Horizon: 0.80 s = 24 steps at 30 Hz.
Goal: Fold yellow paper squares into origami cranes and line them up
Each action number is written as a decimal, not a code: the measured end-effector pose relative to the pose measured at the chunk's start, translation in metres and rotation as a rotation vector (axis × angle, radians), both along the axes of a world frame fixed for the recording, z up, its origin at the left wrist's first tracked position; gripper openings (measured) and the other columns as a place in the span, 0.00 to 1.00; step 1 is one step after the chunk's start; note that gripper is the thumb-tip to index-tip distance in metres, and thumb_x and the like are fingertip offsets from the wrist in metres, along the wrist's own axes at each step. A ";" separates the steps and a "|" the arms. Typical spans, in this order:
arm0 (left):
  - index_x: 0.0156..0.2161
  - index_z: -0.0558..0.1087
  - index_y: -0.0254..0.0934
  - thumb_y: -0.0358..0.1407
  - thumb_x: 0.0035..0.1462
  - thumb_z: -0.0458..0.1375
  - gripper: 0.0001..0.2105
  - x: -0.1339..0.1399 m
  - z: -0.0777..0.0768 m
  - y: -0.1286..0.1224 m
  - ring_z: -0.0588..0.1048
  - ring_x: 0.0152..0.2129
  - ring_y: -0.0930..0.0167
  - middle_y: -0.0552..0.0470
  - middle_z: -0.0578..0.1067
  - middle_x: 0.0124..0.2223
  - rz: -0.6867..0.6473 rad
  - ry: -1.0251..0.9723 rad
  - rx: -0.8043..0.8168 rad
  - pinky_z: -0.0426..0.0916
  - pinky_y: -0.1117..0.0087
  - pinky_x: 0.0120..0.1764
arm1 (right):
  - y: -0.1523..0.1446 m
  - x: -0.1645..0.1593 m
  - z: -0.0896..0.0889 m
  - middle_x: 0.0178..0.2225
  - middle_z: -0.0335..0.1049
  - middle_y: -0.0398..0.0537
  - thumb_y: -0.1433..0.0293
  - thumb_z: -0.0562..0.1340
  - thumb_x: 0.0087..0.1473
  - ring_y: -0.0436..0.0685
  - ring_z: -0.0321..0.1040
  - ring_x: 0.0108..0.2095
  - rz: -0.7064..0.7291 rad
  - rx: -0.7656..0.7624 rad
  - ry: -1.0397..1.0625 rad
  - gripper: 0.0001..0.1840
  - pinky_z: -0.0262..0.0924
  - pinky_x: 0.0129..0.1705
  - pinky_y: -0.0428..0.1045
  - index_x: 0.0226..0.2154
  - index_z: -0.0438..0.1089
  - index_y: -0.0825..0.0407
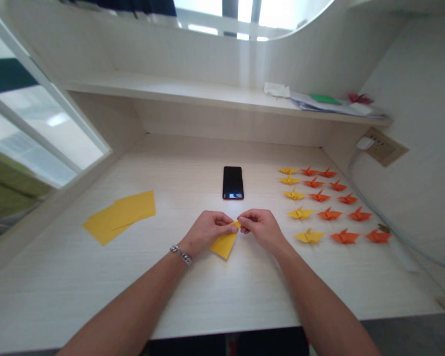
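A partly folded sheet of yellow origami paper is held between my two hands above the middle of the desk. My left hand grips it from the left, thumb on top, and covers part of it. The fingertips of my right hand pinch its far right corner. Both hands are closed on the same paper. Rows of folded paper cranes stand to the right: yellow cranes nearest my right hand, orange cranes beyond them.
Flat yellow sheets overlap at the left of the desk. Past my hands lies a black phone. A grey cable runs from a wall socket down the right side. The shelf holds papers.
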<state>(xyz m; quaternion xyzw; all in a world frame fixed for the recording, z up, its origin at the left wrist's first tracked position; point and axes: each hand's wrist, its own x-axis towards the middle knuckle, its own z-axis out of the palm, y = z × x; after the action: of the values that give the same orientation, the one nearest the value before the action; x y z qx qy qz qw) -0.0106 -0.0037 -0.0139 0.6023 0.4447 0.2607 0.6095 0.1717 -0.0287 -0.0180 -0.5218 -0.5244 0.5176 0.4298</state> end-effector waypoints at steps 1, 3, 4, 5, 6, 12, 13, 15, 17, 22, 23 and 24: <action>0.32 0.77 0.33 0.42 0.43 0.66 0.13 0.000 0.000 0.000 0.70 0.21 0.74 0.52 0.77 0.26 -0.001 -0.002 -0.003 0.60 0.76 0.23 | 0.000 0.000 0.000 0.20 0.71 0.44 0.61 0.65 0.47 0.50 0.67 0.22 0.000 0.001 0.000 0.13 0.64 0.29 0.47 0.28 0.74 0.55; 0.32 0.77 0.33 0.41 0.43 0.67 0.13 0.000 0.002 0.000 0.71 0.21 0.74 0.51 0.77 0.26 -0.006 -0.004 -0.011 0.60 0.76 0.24 | -0.001 0.000 0.000 0.20 0.71 0.44 0.61 0.65 0.47 0.50 0.67 0.22 0.000 0.000 -0.002 0.13 0.64 0.29 0.47 0.28 0.74 0.55; 0.32 0.77 0.33 0.41 0.43 0.67 0.13 0.000 0.003 -0.001 0.71 0.21 0.74 0.51 0.77 0.26 -0.010 -0.004 -0.016 0.61 0.76 0.24 | -0.001 0.000 0.000 0.20 0.71 0.44 0.62 0.65 0.47 0.50 0.67 0.22 0.000 -0.002 -0.005 0.12 0.64 0.28 0.47 0.28 0.74 0.55; 0.32 0.77 0.33 0.41 0.43 0.67 0.13 0.000 0.003 -0.001 0.71 0.21 0.74 0.51 0.77 0.26 -0.013 -0.002 -0.020 0.61 0.76 0.24 | -0.001 0.000 0.001 0.20 0.71 0.44 0.62 0.65 0.47 0.50 0.66 0.22 -0.001 -0.003 -0.009 0.12 0.64 0.28 0.47 0.28 0.74 0.55; 0.32 0.77 0.33 0.41 0.43 0.67 0.13 0.000 0.003 -0.001 0.71 0.22 0.73 0.51 0.77 0.26 -0.014 0.002 -0.022 0.61 0.76 0.24 | -0.002 -0.001 0.002 0.20 0.71 0.44 0.62 0.65 0.47 0.50 0.66 0.22 -0.002 -0.002 -0.015 0.12 0.64 0.28 0.46 0.28 0.74 0.55; 0.31 0.77 0.33 0.41 0.44 0.66 0.12 0.000 0.000 0.001 0.70 0.21 0.74 0.51 0.76 0.25 0.002 0.002 -0.014 0.60 0.75 0.23 | -0.003 -0.003 0.006 0.20 0.70 0.44 0.64 0.64 0.48 0.50 0.66 0.21 -0.020 0.028 -0.045 0.10 0.62 0.27 0.46 0.27 0.74 0.55; 0.30 0.77 0.32 0.41 0.44 0.66 0.12 0.000 -0.001 0.001 0.69 0.20 0.74 0.51 0.76 0.25 0.004 -0.003 -0.015 0.59 0.75 0.23 | -0.003 -0.003 0.007 0.20 0.70 0.44 0.64 0.64 0.48 0.50 0.66 0.21 -0.023 0.029 -0.048 0.10 0.62 0.27 0.46 0.27 0.74 0.56; 0.30 0.77 0.32 0.41 0.44 0.66 0.12 0.000 -0.001 0.002 0.69 0.20 0.74 0.51 0.76 0.24 0.005 -0.011 -0.017 0.59 0.75 0.23 | -0.004 -0.004 0.007 0.20 0.70 0.44 0.65 0.64 0.48 0.50 0.66 0.21 -0.031 0.031 -0.054 0.10 0.62 0.27 0.46 0.27 0.74 0.56; 0.30 0.77 0.32 0.41 0.44 0.66 0.12 0.000 -0.001 0.002 0.69 0.20 0.74 0.51 0.76 0.24 0.007 -0.016 -0.017 0.59 0.75 0.23 | -0.004 -0.004 0.007 0.20 0.70 0.45 0.65 0.64 0.48 0.50 0.66 0.21 -0.036 0.034 -0.057 0.09 0.62 0.27 0.46 0.28 0.74 0.56; 0.29 0.77 0.33 0.42 0.45 0.65 0.12 0.000 0.000 0.001 0.68 0.19 0.74 0.52 0.74 0.23 0.012 -0.011 0.001 0.59 0.75 0.22 | -0.002 -0.002 0.005 0.21 0.71 0.44 0.66 0.64 0.47 0.50 0.67 0.22 -0.002 0.018 -0.067 0.08 0.63 0.27 0.46 0.28 0.73 0.55; 0.29 0.77 0.33 0.42 0.45 0.65 0.12 0.000 0.000 0.001 0.68 0.19 0.74 0.53 0.74 0.23 0.010 -0.007 0.006 0.58 0.75 0.22 | -0.002 -0.002 0.004 0.21 0.71 0.44 0.66 0.64 0.47 0.51 0.67 0.22 0.005 0.010 -0.082 0.08 0.63 0.27 0.46 0.28 0.73 0.55; 0.29 0.77 0.33 0.42 0.45 0.65 0.12 0.000 0.000 0.001 0.68 0.19 0.74 0.53 0.74 0.23 0.009 -0.003 0.011 0.58 0.75 0.22 | -0.002 -0.001 0.003 0.21 0.71 0.44 0.66 0.63 0.48 0.51 0.67 0.22 0.009 0.002 -0.099 0.08 0.63 0.27 0.46 0.27 0.72 0.55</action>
<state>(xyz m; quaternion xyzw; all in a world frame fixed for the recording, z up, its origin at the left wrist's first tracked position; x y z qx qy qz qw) -0.0108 -0.0028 -0.0139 0.6033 0.4451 0.2666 0.6057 0.1702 -0.0303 -0.0152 -0.5438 -0.5481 0.4926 0.4016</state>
